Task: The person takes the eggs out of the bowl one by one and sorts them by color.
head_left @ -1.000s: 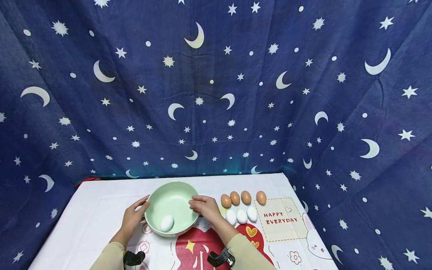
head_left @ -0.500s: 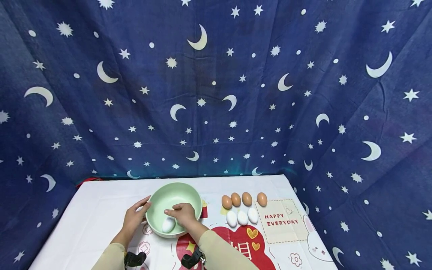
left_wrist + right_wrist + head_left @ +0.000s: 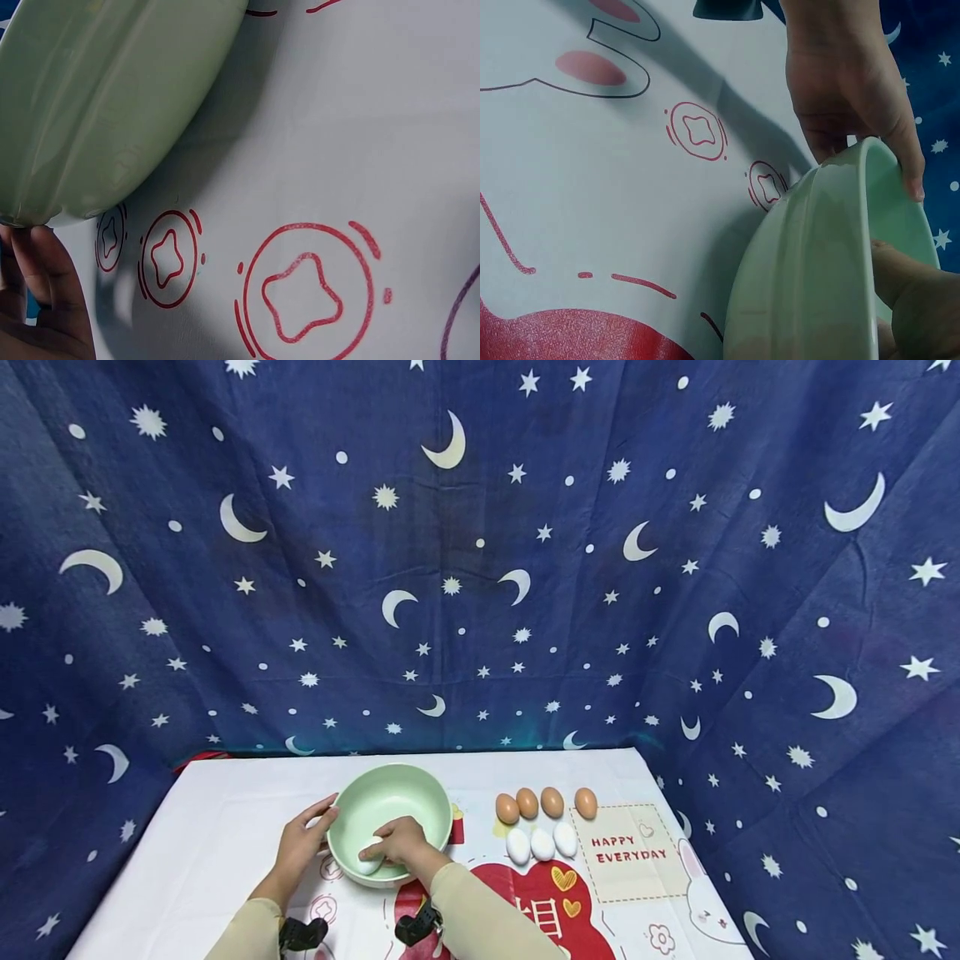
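Note:
A light green bowl (image 3: 390, 775) stands on the table, left of its middle. At its left side my left hand (image 3: 298, 843) grips the rim; in the right wrist view the thumb lies over the rim and the fingers are outside. My right hand (image 3: 403, 842) reaches down inside the bowl and holds a white egg (image 3: 368, 864), partly covered by the fingers. The left wrist view shows the bowl's outer wall (image 3: 120, 97) tilted up off the cloth, with left fingers (image 3: 56, 274) at its edge.
Right of the bowl lie a row of several brown eggs (image 3: 552, 802) and a row of three white eggs (image 3: 542, 844). A white printed cloth (image 3: 247, 802) covers the table. A blue star-and-moon curtain (image 3: 480, 610) hangs behind and at both sides.
My right hand has moved from the bowl's right rim into the bowl and taken hold of the white egg there. The left hand stays on the left rim.

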